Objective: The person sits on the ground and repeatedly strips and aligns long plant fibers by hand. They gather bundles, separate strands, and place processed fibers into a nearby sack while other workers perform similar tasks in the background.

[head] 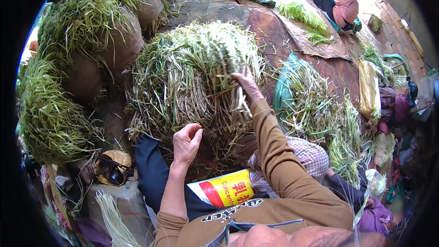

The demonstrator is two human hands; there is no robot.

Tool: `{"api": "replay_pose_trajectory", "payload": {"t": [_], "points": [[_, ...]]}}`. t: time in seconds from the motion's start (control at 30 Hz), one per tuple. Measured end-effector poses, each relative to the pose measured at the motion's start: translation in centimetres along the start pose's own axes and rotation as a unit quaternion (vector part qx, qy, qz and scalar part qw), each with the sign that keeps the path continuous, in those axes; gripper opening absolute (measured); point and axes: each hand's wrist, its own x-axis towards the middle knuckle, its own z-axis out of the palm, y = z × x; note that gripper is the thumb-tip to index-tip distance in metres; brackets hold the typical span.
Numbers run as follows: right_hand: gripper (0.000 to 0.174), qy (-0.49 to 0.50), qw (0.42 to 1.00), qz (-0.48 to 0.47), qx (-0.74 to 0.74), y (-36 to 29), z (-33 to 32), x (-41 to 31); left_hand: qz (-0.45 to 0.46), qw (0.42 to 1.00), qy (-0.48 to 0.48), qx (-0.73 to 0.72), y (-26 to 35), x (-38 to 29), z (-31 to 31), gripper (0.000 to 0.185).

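A large heap of green and straw-coloured leafy stalks (pixel 185 89) lies before me, its cut ends turned partly towards me. My right hand (pixel 247 81) reaches to the right side of this heap and grips a bunch of stalks (pixel 224 60), which looks blurred. Nearer to me, my left hand (pixel 187 142) is raised in front of the heap's lower edge. Its fingers curl in against the thumb, and I see nothing between them. A yellow, red and white printed sheet or sack (pixel 226 188) lies across my lap.
Tall bundles topped with green leaves (pixel 55 109) stand on the left. A second stalk pile (pixel 305 99) lies right, beside green sacking (pixel 283 89). Pale stalks (pixel 115 219) lie at lower left. One person (pixel 344 7) sits far right; others are close at right.
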Motion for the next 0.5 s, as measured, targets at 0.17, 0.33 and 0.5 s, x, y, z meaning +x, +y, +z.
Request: {"api": "replay_pose_trajectory", "payload": {"t": [0.17, 0.33, 0.5], "points": [[0.067, -0.056, 0.961, -0.03, 0.27, 2.6, -5.2, -0.8, -0.047, 0.996, -0.016, -0.072, -2.6, 1.8, 1.8, 0.017], [0.054, -0.086, 0.923, -0.036, 0.373, 4.1, -6.1, -2.0, -0.112, 0.973, -0.015, -0.202, -2.8, 10.3, 4.8, 0.038], [0.043, -0.11, 0.901, -0.044, 0.418, 4.6, -6.8, -1.8, -0.133, 0.964, 0.008, -0.23, -6.6, 17.2, 11.2, 0.07]]}}
